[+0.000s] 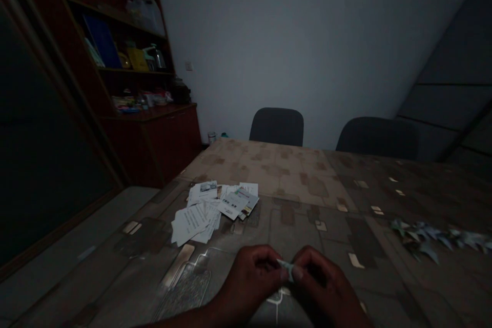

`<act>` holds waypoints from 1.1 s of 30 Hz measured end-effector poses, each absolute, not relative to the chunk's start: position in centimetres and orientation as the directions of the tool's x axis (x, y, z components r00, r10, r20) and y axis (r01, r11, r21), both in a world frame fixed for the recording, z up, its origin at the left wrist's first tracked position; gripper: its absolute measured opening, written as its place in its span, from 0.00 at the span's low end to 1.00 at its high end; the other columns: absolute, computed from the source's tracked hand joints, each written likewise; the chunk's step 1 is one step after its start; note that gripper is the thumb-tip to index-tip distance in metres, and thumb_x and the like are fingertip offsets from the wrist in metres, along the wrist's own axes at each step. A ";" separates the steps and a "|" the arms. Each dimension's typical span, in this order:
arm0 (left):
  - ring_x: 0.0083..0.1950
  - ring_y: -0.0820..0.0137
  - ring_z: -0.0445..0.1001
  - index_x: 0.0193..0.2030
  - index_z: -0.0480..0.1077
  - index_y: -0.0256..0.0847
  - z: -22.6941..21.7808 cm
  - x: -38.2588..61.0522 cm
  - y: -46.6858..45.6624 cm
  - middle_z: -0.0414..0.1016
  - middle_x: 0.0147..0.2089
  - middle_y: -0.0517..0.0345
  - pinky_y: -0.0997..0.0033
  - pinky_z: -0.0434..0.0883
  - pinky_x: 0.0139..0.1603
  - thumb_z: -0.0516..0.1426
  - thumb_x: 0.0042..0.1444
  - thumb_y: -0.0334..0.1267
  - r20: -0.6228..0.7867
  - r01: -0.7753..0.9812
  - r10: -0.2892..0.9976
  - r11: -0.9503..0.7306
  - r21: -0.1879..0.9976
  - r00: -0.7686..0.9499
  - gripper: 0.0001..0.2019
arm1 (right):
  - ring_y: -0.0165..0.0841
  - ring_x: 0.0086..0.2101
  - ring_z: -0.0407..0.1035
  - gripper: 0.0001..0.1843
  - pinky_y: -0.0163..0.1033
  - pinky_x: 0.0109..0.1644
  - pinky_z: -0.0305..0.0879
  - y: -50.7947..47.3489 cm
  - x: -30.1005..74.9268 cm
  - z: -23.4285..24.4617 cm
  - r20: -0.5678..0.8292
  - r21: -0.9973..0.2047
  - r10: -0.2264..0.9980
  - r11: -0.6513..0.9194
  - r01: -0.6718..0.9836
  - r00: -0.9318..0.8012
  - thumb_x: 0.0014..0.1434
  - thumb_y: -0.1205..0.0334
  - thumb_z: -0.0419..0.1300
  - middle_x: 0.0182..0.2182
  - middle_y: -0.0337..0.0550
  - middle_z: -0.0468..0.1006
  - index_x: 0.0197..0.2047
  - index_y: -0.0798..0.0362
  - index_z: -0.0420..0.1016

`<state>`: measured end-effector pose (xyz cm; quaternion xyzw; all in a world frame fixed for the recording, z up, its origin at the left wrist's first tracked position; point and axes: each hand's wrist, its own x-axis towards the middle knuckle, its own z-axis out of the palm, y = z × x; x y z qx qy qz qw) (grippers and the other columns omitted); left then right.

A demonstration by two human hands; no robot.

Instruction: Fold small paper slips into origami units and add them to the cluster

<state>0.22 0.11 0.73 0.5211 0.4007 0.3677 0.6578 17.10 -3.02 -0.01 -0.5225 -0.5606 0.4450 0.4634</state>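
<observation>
Left hand (259, 272) and right hand (325, 279) pinch small pale folded paper (286, 267); white rectangular printed cards (191, 222), illegible, lie toward the brown patterned table (265, 166)'s left edge.

No text legible. White printed cards (191, 221): rows of dark characters, too small to read. Pale card (231, 204) on top of the overlapping cards at right: short dark print and a green mark, lettering unresolved at this resolution.

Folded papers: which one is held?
The small pale piece pinched between the left hand and the right hand; the others lie on the table, far right.
</observation>
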 end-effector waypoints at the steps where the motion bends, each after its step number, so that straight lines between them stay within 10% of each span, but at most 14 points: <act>1: 0.24 0.75 0.62 0.24 0.68 0.36 0.8 0.2 0.0 0.65 0.21 0.65 0.75 0.57 0.27 0.67 0.42 0.46 -0.129 -0.079 0.903 0.176 0.981 0.409 0.16 | 0.32 0.26 0.60 0.20 0.35 0.30 0.56 -3.1 17.0 0.0 0.058 -0.982 0.998 0.061 0.177 -0.023 0.55 0.44 0.61 0.22 0.33 0.64 0.25 0.52 0.67; 17: 0.26 0.74 0.65 0.26 0.72 0.35 0.8 -0.1 0.4 0.68 0.23 0.63 0.76 0.60 0.28 0.64 0.45 0.40 -0.063 -0.089 0.924 0.104 0.991 0.377 0.10 | 0.32 0.25 0.63 0.13 0.35 0.28 0.57 -3.5 16.5 0.4 0.302 -0.848 0.953 0.266 0.458 0.006 0.55 0.56 0.57 0.21 0.36 0.67 0.22 0.50 0.65; 33: 0.25 0.73 0.66 0.26 0.71 0.35 1.1 0.0 1.0 0.70 0.21 0.61 0.74 0.62 0.29 0.65 0.45 0.44 -0.125 -0.082 0.921 0.166 0.983 0.369 0.13 | 0.31 0.24 0.59 0.15 0.35 0.30 0.53 -3.7 16.1 1.0 0.046 -0.933 0.999 0.036 0.358 0.019 0.53 0.50 0.57 0.20 0.33 0.61 0.23 0.51 0.64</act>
